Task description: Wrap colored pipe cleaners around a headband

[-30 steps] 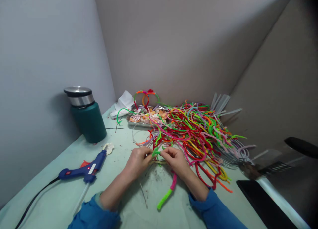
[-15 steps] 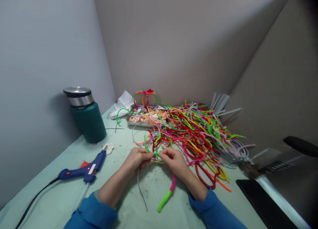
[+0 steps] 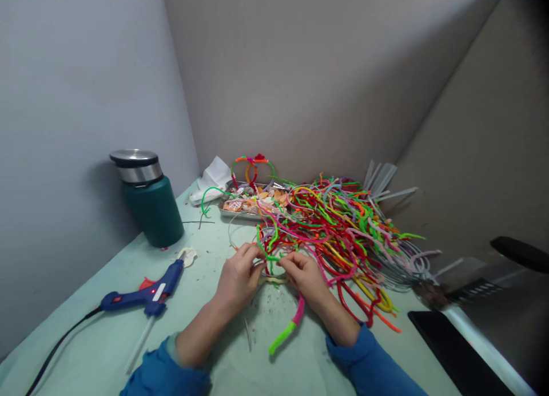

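Pinching the end of a slim, fuzzy, bright-green pipe cleaner (image 3: 273,258) between thumb and forefinger of the bare right hand (image 3: 306,278), above the pale green tabletop (image 3: 240,373), before a tangled heap of multicoloured pipe cleaners (image 3: 338,230). Seen bent, running level from the pinch, then rising leftward. Keeping thumb and forefinger of the bare left hand (image 3: 238,274) narrowly parted beside the bend; cannot tell whether gripping. Showing, below the right hand, a fuzzy pink-and-lime strand (image 3: 288,332).
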`<state>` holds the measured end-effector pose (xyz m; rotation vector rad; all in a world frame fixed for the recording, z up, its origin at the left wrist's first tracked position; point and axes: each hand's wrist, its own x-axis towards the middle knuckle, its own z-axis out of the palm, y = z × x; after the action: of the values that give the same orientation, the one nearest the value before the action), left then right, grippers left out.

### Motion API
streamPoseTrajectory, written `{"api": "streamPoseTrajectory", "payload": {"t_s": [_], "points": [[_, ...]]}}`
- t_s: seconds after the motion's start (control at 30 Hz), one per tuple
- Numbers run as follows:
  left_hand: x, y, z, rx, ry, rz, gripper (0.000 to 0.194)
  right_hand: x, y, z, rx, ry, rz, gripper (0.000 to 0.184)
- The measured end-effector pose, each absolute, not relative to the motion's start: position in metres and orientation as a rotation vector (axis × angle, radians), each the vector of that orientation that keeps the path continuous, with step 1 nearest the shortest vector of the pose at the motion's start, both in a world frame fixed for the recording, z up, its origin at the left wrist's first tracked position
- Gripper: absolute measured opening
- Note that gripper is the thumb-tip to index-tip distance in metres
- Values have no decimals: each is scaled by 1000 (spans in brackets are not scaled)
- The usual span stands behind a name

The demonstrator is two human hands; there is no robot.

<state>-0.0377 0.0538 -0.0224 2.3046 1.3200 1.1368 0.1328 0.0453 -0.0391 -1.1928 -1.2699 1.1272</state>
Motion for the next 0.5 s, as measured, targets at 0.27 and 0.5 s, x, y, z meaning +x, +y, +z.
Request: {"api": "streamPoseTrajectory", "payload": {"t_s": [0.27, 0.5], "points": [[-39, 53, -26, 2491, 1264, 1178, 25, 134, 45, -41, -1174, -1273, 1149, 28], [-39, 53, -26, 2522, 1262, 1184, 21, 133, 44, -39, -1174, -1305, 1127, 26]]}}
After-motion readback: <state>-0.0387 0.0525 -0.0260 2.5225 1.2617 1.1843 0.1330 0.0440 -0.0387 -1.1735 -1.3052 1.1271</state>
